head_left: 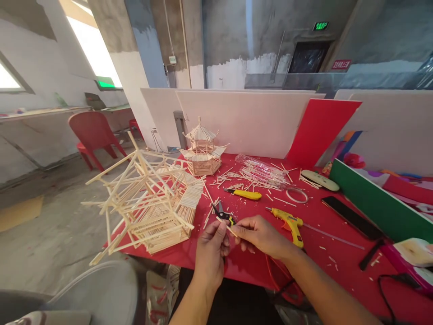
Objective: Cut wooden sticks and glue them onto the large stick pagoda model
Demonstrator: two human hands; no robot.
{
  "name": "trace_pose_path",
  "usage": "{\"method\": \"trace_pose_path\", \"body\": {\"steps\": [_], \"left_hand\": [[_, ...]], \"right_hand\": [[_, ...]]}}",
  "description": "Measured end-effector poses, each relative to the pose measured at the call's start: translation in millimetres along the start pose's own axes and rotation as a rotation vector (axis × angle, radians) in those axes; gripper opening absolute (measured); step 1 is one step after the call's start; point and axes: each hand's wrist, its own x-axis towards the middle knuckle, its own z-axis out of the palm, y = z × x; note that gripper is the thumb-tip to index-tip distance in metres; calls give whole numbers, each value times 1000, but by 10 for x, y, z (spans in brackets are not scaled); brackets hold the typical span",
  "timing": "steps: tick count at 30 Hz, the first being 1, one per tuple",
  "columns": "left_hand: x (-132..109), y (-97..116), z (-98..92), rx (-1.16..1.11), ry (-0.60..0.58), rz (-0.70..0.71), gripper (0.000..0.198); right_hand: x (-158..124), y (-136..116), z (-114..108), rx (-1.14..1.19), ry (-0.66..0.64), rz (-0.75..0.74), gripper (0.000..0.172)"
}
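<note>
A short pale wooden stick spans the gap between my two hands near the table's front edge. My left hand pinches its left end between thumb and fingers. My right hand grips the other end, the thumb and index finger closed on it. Just behind the fingers are black-and-yellow snips, partly hidden, blades pointing away. To the left stands a large openwork building model of sticks, with slatted roof panels. Right of my right hand lies a yellow hot glue gun, a glue stick extending from its rear.
Farther back are a small stick pagoda, a plastic bag of sticks, a yellow utility knife and a tape roll. A black phone and a green board lie right. Offcuts litter the red table.
</note>
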Motion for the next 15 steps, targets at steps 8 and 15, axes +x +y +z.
{"method": "trace_pose_path", "body": {"steps": [8, 15], "left_hand": [[-131, 88, -82, -70, -13, 14, 41], [-152, 90, -113, -94, -12, -28, 45]], "right_hand": [[-537, 475, -62, -453, 416, -10, 36], [-877, 955, -111, -1030, 537, 226, 42]]}}
